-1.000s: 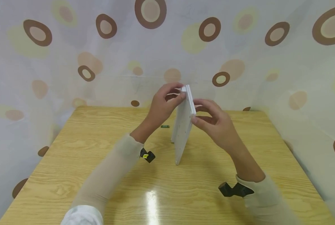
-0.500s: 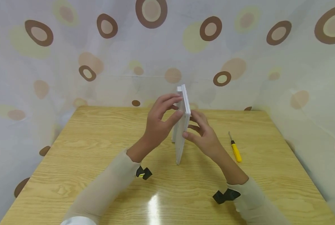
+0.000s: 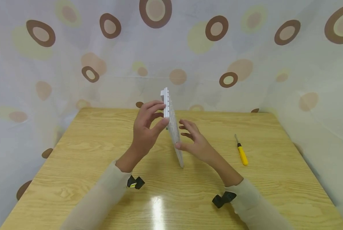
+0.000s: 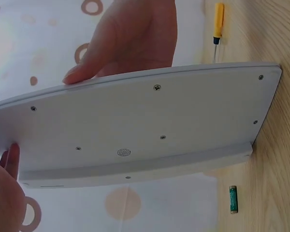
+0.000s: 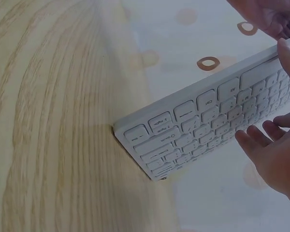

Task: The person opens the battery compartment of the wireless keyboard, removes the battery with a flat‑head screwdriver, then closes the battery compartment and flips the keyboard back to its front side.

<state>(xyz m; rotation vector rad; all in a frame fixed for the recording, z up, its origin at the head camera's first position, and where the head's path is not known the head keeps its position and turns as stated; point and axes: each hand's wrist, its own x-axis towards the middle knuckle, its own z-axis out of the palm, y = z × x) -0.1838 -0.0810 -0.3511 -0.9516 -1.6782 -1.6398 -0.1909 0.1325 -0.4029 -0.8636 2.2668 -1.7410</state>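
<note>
A white keyboard (image 3: 172, 129) stands on one short end on the table, its top leaning left. My left hand (image 3: 144, 129) grips its upper end, thumb at the near edge and fingers behind. Lower on the key side, my right hand (image 3: 198, 145) touches the near edge with its thumb; its other fingers are extended, and in the head view they stand apart from the keys. The left wrist view shows the underside with several screws and a raised ridge along one long edge. In the right wrist view the keys (image 5: 203, 121) face my right fingers (image 5: 253, 140).
A yellow-handled screwdriver (image 3: 242, 155) lies on the wooden table (image 3: 96, 137), to the right. A small green battery (image 4: 233, 199) lies behind the keyboard, almost hidden in the head view. Patterned sheeting (image 3: 116, 51) stands behind and beside the table.
The keyboard's top has swung left, and its key side has turned into view. My left hand has moved left and down with it. My right hand has slid lower, uncovering the screwdriver.
</note>
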